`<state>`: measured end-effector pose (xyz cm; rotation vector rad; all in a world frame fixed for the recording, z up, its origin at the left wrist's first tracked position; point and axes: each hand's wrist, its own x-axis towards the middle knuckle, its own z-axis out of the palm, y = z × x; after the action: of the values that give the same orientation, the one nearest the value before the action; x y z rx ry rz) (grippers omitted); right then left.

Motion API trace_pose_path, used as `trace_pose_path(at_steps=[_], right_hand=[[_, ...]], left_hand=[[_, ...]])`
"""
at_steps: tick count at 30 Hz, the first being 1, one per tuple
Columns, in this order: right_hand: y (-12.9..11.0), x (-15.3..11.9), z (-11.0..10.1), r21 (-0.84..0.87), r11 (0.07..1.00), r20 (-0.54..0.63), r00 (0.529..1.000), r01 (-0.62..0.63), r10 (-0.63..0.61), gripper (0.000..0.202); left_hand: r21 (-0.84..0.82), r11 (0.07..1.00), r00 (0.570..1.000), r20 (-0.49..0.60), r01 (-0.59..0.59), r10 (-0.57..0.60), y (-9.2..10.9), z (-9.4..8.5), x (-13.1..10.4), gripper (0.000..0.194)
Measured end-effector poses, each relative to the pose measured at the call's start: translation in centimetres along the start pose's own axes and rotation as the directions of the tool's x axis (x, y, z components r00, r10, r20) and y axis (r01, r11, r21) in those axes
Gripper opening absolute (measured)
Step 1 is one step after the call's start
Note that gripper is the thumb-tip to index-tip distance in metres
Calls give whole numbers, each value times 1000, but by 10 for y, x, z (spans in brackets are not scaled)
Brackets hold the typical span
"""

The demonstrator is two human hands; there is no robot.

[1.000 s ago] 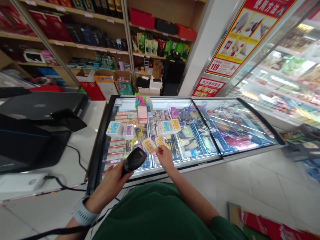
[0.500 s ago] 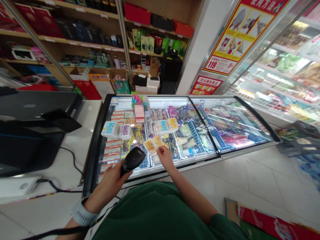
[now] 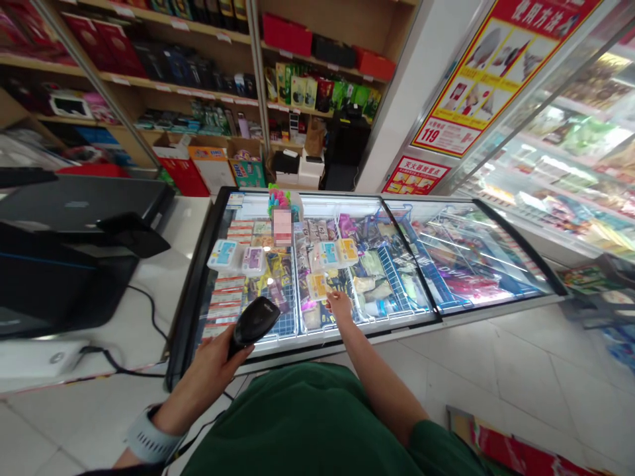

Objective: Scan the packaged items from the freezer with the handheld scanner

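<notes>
My left hand [image 3: 211, 360] is wrapped round the handle of a black barcode scanner [image 3: 255, 322], whose head points over the freezer lid. At the right edge of a small clear plastic box with a yellow label [image 3: 317, 286] are the pinched fingertips of my right hand [image 3: 340, 308]. This box lies on or just above the glass; which of the two I cannot tell. Beyond it sit a blue-labelled box [image 3: 327, 254] and another yellow-labelled box [image 3: 346, 250]. Further left on the lid are a second blue-labelled box [image 3: 225, 254] and a purple-labelled one [image 3: 253, 260].
The chest freezer [image 3: 342, 340] holds bagged goods under glass. A colourful small item [image 3: 280, 198] stands at its back edge. To the left, a counter [image 3: 186, 215] carries a black terminal [image 3: 44, 264] and cables. Stocked shelves [image 3: 198, 96] line the back.
My right hand has moved slightly right, with the yellow-labelled box at its fingertips. The scanner has shifted a little left and down. The whole view has shifted slightly.
</notes>
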<state>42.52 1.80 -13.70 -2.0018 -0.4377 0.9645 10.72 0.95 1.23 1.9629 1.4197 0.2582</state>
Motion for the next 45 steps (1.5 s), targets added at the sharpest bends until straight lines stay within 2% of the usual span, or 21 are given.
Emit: trace_pose_path(at_steps=[5, 7, 9, 12, 16, 21, 26, 30, 36, 40, 45], right_hand=[[5, -15, -1, -39, 998, -70, 996, 51, -54, 24], [5, -26, 5, -46, 995, -53, 995, 87, -89, 25], [0, -37, 17, -41, 993, 13, 993, 115, -114, 25], [-15, -51, 48, -17, 992, 146, 982, 123, -120, 22], [-47, -58, 103, 22, 998, 267, 961, 65, -69, 20], [-84, -57, 165, 62, 997, 328, 944, -54, 31, 26], [-102, -53, 199, 50, 984, 346, 928, -169, 142, 32], [-108, -53, 209, 55, 980, 352, 922, -191, 160, 30], [-108, -57, 206, 55, 982, 360, 921, -179, 148, 23], [-103, -56, 196, 59, 990, 339, 936, -125, 98, 20], [-89, -51, 170, 52, 998, 295, 955, 30, -44, 24]], left_hand=[[-42, 999, 996, -78, 32, -35, -11, -6, -7, 42], [-52, 997, 996, -77, 50, -54, -19, -11, -11, 40], [-64, 995, 994, -78, 71, -76, -28, -16, -15, 40], [-84, 991, 989, -93, 106, -114, -43, -26, -24, 40], [-110, 980, 976, -122, 167, -180, -60, -38, -38, 41], [-130, 970, 956, -183, 207, -229, -76, -51, -55, 46], [-190, 954, 939, -213, 231, -270, -84, -57, -70, 48], [-197, 945, 927, -223, 260, -301, -88, -59, -75, 49], [-188, 947, 928, -224, 259, -298, -84, -62, -73, 46], [-167, 953, 934, -214, 253, -285, -80, -60, -66, 48], [-127, 967, 955, -172, 223, -243, -77, -51, -54, 48]])
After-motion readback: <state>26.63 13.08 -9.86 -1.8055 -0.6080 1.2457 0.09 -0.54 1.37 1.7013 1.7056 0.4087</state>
